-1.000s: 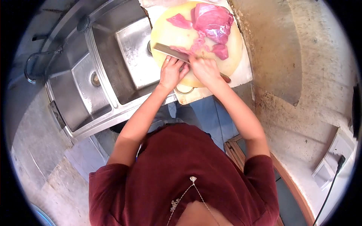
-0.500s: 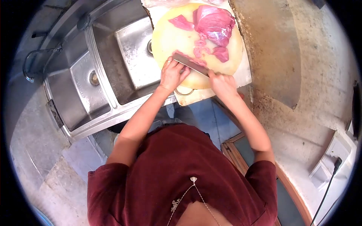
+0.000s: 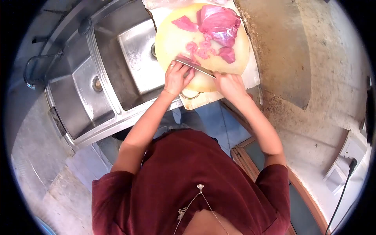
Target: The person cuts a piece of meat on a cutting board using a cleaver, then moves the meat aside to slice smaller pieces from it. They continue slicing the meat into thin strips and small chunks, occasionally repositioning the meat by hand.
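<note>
One knife [image 3: 196, 67] gripped in the closed right hand [image 3: 230, 85], blade reaching the left hand's [image 3: 176, 79] bent fingers, their hold unclear, one large meat chunk [image 3: 220, 25] beyond both hands, two smaller pieces [image 3: 226, 55], several slices [image 3: 203, 51], one round board [image 3: 168, 37]

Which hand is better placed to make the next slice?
Right, I'd judge: the right hand grips the knife by its handle end, while the left hand sits near its far end.

Knife [image 3: 196, 67]: straight grey blade, slanting across the near part of a round, pale yellow board [image 3: 168, 35]. Raw meat [image 3: 219, 24]: pink; large glossy chunk farthest, smaller pieces and strips nearby.
</note>
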Motion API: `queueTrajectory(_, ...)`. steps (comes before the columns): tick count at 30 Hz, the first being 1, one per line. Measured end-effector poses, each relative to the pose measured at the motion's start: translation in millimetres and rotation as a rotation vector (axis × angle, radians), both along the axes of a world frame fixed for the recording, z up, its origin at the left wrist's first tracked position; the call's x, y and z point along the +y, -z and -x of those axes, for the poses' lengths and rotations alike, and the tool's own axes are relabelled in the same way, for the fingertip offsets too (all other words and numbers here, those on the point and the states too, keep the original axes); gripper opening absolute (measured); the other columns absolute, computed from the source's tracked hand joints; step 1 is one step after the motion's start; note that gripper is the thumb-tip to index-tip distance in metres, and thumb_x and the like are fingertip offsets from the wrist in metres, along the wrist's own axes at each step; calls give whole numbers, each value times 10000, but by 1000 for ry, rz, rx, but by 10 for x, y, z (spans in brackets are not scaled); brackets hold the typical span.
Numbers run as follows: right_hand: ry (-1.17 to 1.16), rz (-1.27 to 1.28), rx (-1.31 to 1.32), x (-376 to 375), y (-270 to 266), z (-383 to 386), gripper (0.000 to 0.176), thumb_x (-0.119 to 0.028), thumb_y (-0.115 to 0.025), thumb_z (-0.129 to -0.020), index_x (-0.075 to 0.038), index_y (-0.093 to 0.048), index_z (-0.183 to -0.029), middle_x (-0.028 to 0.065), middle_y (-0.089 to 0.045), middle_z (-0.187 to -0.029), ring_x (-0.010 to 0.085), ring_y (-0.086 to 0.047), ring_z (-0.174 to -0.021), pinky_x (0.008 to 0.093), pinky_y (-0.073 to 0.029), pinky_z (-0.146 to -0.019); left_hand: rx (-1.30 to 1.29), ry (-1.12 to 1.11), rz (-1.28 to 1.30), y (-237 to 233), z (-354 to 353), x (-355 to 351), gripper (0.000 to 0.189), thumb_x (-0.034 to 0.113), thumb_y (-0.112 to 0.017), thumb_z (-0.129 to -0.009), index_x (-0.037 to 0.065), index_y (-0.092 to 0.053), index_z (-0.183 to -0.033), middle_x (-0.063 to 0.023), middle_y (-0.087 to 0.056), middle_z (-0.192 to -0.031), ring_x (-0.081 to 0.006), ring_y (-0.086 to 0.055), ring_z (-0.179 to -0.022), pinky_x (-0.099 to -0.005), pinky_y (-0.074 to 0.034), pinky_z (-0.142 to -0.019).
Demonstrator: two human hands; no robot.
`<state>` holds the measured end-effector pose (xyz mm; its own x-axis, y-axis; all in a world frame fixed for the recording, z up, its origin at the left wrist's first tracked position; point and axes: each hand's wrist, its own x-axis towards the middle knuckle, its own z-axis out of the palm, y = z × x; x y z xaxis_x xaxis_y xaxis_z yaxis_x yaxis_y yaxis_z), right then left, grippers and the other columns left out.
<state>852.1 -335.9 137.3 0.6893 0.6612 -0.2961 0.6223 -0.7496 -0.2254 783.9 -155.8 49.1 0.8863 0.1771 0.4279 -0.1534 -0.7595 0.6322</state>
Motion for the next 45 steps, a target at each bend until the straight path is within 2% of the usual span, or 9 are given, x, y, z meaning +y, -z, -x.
queueTrajectory(9,30,-218,-76,844,347,-368,194,-217,-495,-892,-53,-598,-902,191,-651,-754,335,-657,-740,447,-509,-677,63,31,4,-36,-9,36,162,98,-696,-697,60,-655,-849,-63,-621,-918,-257,-550,-922,-365,-462,-844)
queueTrajectory(12,154,-252,120,663,126,-523,233,-258,-511,-897,-44,-601,-918,204,-643,-756,352,-647,-761,473,-496,-709,45,113,25,-77,-17,70,161,80,-694,-702,73,-657,-858,-43,-624,-913,-248,-551,-910,-351,-458,-844)
queueTrajectory(24,-23,-15,-123,-147,160,122,149,-165,-556,-823,-55,-636,-884,164,-638,-646,310,-647,-577,431,-525,-553,41,51,-7,-16,-6,96,175,95,-687,-720,73,-672,-893,-86,-589,-969,-289,-551,-879,-372,-492,-774)
queueTrajectory(29,-50,-85,-150,209,318,34,160,-128,-543,-780,-43,-628,-887,168,-644,-661,286,-660,-589,397,-533,-538,58,26,27,-13,-5,69,186,64,-697,-701,60,-673,-885,-89,-598,-959,-295,-554,-905,-380,-486,-795)
queueTrajectory(34,-74,-149,50,1054,241,-368,213,-192,-532,-841,-71,-629,-987,166,-666,-766,309,-674,-749,434,-523,-688,124,9,10,17,19,93,204,66,-705,-689,65,-675,-891,-82,-598,-939,-285,-561,-904,-366,-493,-785)
queueTrajectory(37,-74,-369,-77,581,311,-425,226,-250,-524,-876,-69,-641,-942,164,-663,-771,337,-662,-781,448,-504,-735,9,4,53,-40,-10,68,190,60,-697,-688,75,-674,-875,-63,-598,-921,-267,-563,-883,-354,-494,-771)
queueTrajectory(39,83,-96,25,241,105,-389,250,-278,-522,-888,-60,-644,-899,174,-654,-760,340,-656,-767,446,-505,-723,1,2,51,-38,0,69,172,61,-691,-691,86,-673,-861,-42,-597,-898,-247,-564,-869,-343,-499,-773)
queueTrajectory(42,149,-98,-11,-2,106,-344,246,-287,-528,-890,-69,-643,-889,176,-645,-724,335,-652,-703,450,-508,-673,-15,18,46,-59,6,84,175,58,-686,-692,91,-674,-863,-43,-599,-902,-248,-566,-859,-342,-502,-768)
queueTrajectory(45,1,7,-114,80,111,-102,230,-273,-529,-891,-71,-632,-851,161,-632,-667,329,-642,-624,449,-510,-612,-18,19,46,-34,-4,82,181,70,-691,-689,92,-678,-869,-51,-601,-909,-254,-565,-864,-345,-502,-767)
